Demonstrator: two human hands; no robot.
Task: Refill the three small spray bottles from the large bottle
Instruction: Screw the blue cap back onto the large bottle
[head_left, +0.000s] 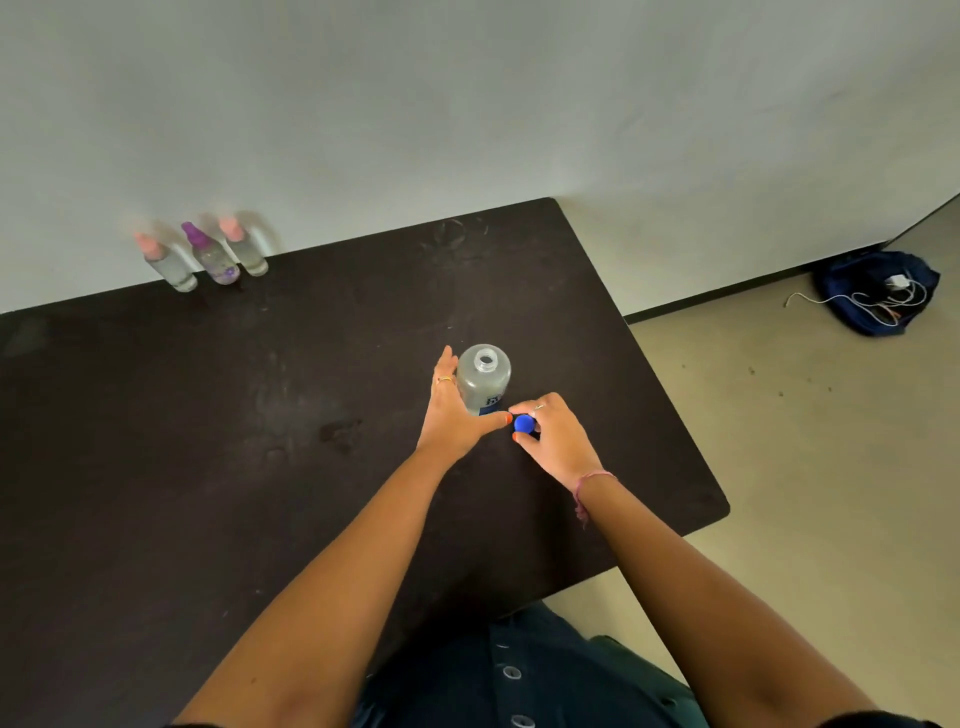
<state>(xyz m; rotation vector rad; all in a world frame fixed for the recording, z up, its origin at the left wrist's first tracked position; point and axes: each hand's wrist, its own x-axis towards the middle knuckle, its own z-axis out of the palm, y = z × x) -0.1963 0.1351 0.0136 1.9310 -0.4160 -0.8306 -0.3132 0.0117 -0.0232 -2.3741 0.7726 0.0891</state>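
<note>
The large clear bottle stands upright on the dark table, its neck uncapped. My left hand wraps around its left side and base. Just to the right of the bottle, my right hand pinches the blue cap close to the table top. Three small spray bottles stand in a row at the table's far left edge by the wall: a pink-topped one, a purple-topped one and another pink-topped one. They look blurred.
The table's right edge runs close to my right hand, with beige floor beyond it. A dark blue bag with white cables lies on the floor at the far right. A pale wall stands behind the table.
</note>
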